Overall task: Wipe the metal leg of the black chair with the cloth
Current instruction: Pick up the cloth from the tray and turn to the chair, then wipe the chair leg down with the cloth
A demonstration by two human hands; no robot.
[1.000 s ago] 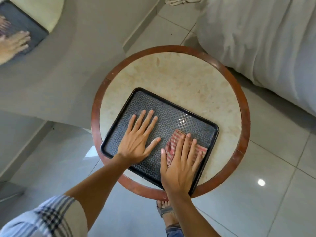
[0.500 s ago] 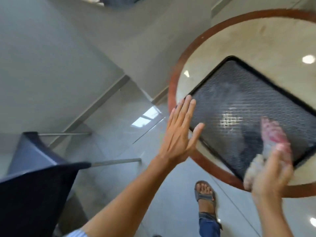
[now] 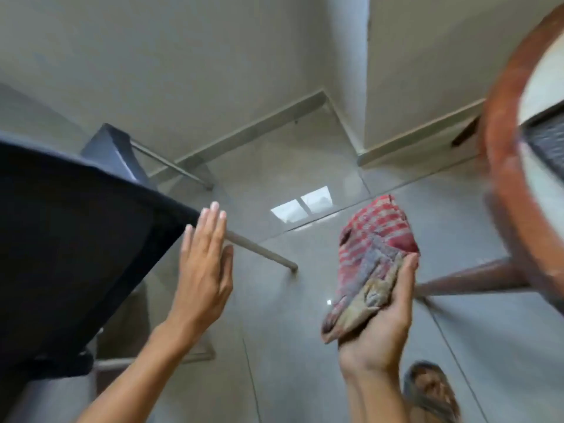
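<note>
- Your right hand (image 3: 377,325) grips the cloth (image 3: 370,254): red-and-white checked, bunched, frayed grey at the lower edge.
- Your left hand (image 3: 203,270) is open and flat, fingers together, beside the black chair (image 3: 70,239); its metal leg (image 3: 262,254) slants just beyond your fingertips.
- Half a second ago, the cloth was over the tray; now the table (image 3: 512,166) sits right of your hand.

Head-worn view, steeply down, floorward.

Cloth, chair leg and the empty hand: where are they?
cloth (image 3: 374,239), head view, on its red checked middle.
metal leg (image 3: 262,253), head view, midway along the bare rod.
left hand (image 3: 203,270), head view, back of the open hand.
</note>
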